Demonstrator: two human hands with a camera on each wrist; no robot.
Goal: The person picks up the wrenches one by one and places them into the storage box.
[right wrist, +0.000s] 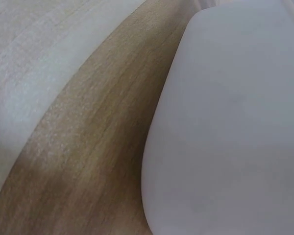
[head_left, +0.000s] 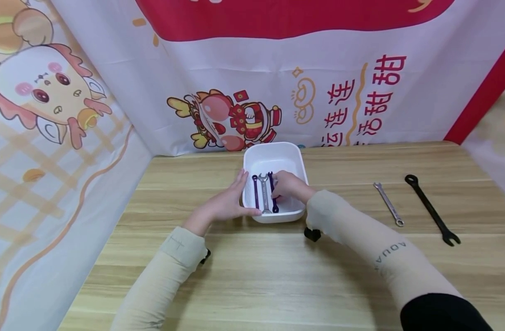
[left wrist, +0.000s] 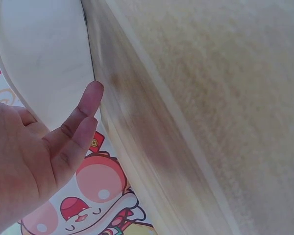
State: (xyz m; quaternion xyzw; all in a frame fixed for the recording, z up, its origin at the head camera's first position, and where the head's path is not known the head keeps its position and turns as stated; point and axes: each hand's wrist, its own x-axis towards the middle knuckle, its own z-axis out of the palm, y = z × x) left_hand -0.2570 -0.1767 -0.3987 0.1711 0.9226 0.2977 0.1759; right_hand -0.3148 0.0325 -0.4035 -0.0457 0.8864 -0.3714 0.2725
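A white plastic bin [head_left: 273, 151] stands near the back of the table, holding three wrenches side by side. A purple wrench [head_left: 255, 193] lies leftmost, a silver wrench [head_left: 265, 195] is in the middle, and a dark purple wrench [head_left: 275, 205] is on the right. My right hand [head_left: 291, 185] reaches over the bin's right wall and pinches the dark purple wrench; its fingertips are partly hidden. Along the bin's left side, my left hand [head_left: 225, 202] rests with spread, fairly straight fingers [left wrist: 83, 105] and its thumb at the front left corner.
Right of the bin, a small silver wrench [head_left: 388, 203] and a longer black wrench [head_left: 431, 209] lie on the wooden table [head_left: 252, 276]. A printed cloth [head_left: 343, 87] hangs behind the table and another covers the left side.
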